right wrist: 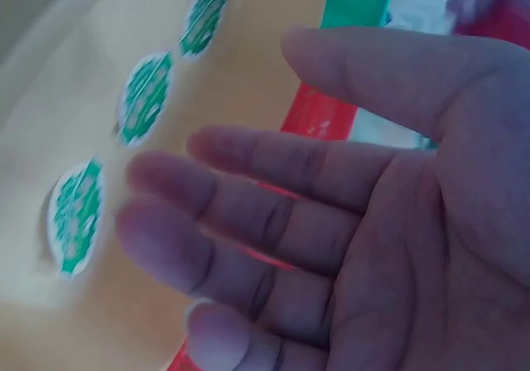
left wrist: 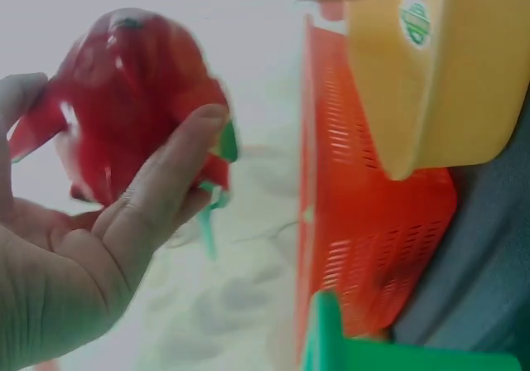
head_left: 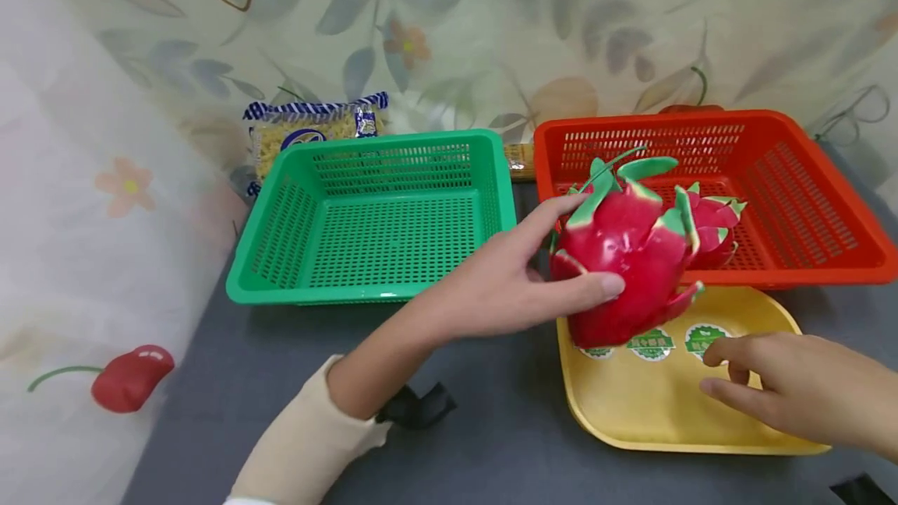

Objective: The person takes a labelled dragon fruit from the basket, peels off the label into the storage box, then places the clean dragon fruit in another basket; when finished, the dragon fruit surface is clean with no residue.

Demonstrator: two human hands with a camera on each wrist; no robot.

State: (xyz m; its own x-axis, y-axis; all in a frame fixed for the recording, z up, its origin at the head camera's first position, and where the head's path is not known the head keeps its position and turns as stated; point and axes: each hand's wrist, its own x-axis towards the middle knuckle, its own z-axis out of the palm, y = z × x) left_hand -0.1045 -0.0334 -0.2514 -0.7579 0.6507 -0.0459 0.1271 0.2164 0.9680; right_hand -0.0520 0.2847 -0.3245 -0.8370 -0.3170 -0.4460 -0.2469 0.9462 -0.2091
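A large red dragon fruit point(head_left: 624, 271) with green-tipped scales is in my left hand point(head_left: 519, 279), thumb on its near side and fingers around its left. It is raised over the front left of the red basket point(head_left: 800, 275) and the back of the yellow tray point(head_left: 652, 419). The left wrist view shows the same dragon fruit point(left wrist: 124, 89) against the palm. My right hand point(head_left: 793, 384) hovers over the tray's right side, holding nothing; its palm and relaxed fingers point(right wrist: 273, 222) face the right wrist camera. Round green-and-white stickers point(head_left: 651, 344) lie on the tray, near the right fingertips.
A smaller dragon fruit point(head_left: 715, 232) sits in the red basket. Left of it stands a green basket point(head_left: 372, 294), with a bag of pasta point(head_left: 316, 127) behind. A floral cloth point(head_left: 449, 37) hangs at the back. A black strap point(head_left: 421, 407) shows by the left wrist.
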